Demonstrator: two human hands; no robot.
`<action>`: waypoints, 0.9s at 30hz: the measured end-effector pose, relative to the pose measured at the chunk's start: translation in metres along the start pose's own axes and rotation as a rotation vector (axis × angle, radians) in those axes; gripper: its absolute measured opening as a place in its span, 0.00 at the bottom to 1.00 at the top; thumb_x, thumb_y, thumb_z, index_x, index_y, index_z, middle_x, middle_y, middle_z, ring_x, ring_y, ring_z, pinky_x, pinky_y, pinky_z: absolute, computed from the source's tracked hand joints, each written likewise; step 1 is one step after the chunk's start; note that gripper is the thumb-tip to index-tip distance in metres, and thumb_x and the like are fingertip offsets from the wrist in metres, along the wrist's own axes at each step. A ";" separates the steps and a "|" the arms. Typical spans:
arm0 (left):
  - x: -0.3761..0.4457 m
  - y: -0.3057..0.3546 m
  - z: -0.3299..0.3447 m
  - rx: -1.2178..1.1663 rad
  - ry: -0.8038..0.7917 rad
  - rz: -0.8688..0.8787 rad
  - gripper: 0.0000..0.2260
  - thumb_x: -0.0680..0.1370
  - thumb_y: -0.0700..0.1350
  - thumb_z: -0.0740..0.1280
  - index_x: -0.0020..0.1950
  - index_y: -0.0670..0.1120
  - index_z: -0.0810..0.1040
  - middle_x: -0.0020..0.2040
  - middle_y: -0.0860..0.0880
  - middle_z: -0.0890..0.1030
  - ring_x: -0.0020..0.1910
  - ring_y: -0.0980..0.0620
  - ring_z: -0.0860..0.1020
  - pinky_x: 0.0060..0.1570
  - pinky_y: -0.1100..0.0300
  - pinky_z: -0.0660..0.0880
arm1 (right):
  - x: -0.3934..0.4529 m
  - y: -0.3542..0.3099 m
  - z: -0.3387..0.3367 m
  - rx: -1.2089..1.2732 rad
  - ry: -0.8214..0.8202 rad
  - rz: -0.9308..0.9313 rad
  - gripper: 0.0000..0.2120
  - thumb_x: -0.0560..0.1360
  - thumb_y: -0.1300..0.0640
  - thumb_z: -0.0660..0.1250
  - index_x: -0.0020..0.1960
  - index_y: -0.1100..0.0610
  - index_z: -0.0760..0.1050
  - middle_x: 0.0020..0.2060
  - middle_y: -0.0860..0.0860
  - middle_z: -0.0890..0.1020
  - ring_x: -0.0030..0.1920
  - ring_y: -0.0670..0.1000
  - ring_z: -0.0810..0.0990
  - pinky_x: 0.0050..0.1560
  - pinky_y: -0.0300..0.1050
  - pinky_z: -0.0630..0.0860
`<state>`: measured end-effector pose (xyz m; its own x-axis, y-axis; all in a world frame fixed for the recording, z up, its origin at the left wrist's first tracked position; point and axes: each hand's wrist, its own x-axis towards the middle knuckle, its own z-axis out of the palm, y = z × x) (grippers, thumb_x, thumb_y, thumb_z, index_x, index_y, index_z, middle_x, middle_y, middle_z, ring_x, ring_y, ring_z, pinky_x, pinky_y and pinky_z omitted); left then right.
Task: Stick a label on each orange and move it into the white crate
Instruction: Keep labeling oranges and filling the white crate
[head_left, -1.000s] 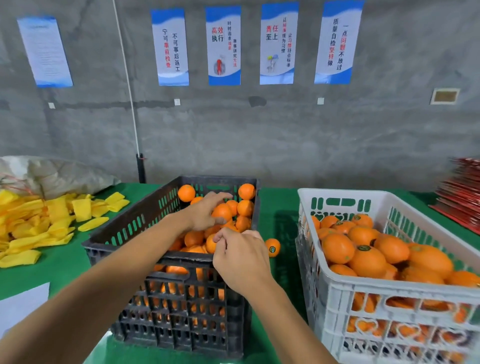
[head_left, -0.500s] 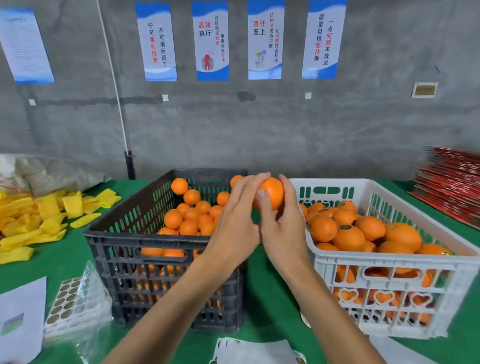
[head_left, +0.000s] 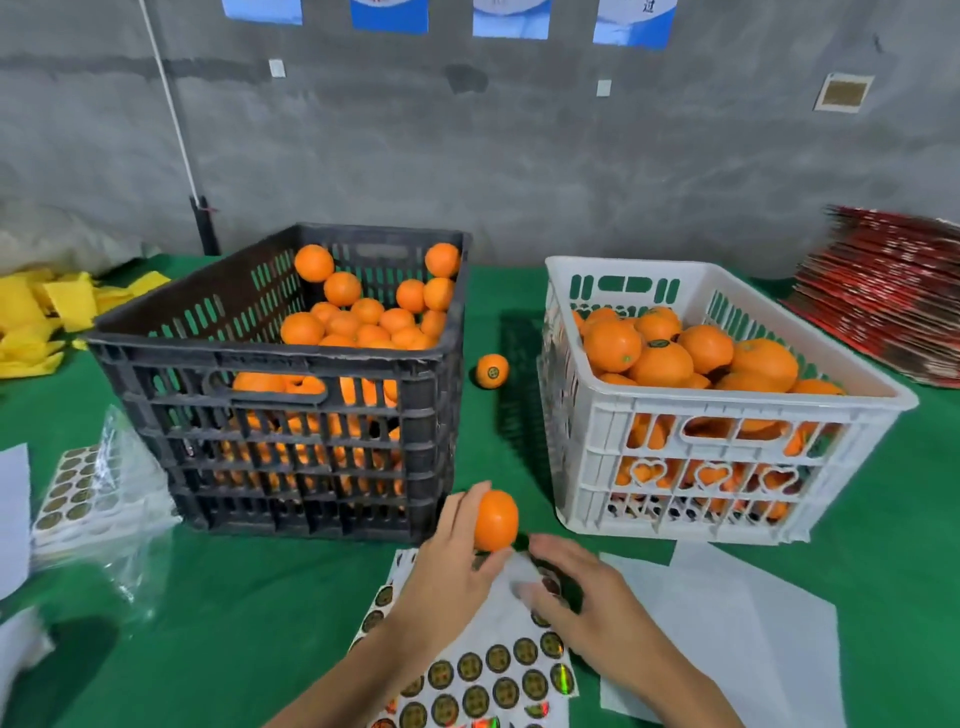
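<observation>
Orange (head_left: 496, 521) gripped in left-hand fingers (head_left: 457, 519); right-hand fingers (head_left: 550, 558) spread on sticker sheet (head_left: 493, 670).

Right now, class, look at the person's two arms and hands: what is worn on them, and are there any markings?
Both forearms are bare, with no sleeves in view. The left hand and the right hand wear no gloves. No watch, ring, bracelet or marking shows on either. The right hand's fingers are slightly blurred, so small details there cannot be told.
</observation>
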<state>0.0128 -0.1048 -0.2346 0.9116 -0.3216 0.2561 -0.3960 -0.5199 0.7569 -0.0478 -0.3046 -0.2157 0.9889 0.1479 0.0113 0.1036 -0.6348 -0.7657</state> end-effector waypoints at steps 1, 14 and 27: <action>0.000 -0.004 0.002 0.009 -0.006 -0.003 0.31 0.82 0.52 0.69 0.74 0.70 0.52 0.73 0.59 0.60 0.62 0.50 0.77 0.58 0.52 0.78 | -0.004 0.007 0.001 -0.052 -0.048 -0.011 0.33 0.73 0.26 0.66 0.74 0.40 0.72 0.69 0.25 0.68 0.71 0.30 0.64 0.75 0.39 0.65; 0.004 -0.014 0.009 0.104 -0.033 -0.043 0.32 0.81 0.52 0.70 0.79 0.62 0.56 0.71 0.60 0.60 0.64 0.49 0.76 0.63 0.49 0.76 | -0.020 0.008 -0.009 -0.513 -0.081 -0.323 0.30 0.77 0.26 0.56 0.70 0.40 0.77 0.74 0.33 0.68 0.75 0.36 0.65 0.76 0.38 0.63; 0.005 -0.017 0.009 0.125 -0.033 0.006 0.32 0.81 0.50 0.71 0.79 0.61 0.58 0.71 0.60 0.61 0.63 0.49 0.76 0.63 0.51 0.76 | -0.021 0.015 -0.008 -0.201 -0.021 -0.243 0.26 0.69 0.26 0.71 0.59 0.39 0.84 0.65 0.25 0.75 0.68 0.37 0.72 0.70 0.37 0.69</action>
<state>0.0234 -0.1047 -0.2516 0.9059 -0.3495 0.2391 -0.4140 -0.6122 0.6737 -0.0660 -0.3230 -0.2219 0.9304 0.3280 0.1635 0.3577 -0.7158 -0.5997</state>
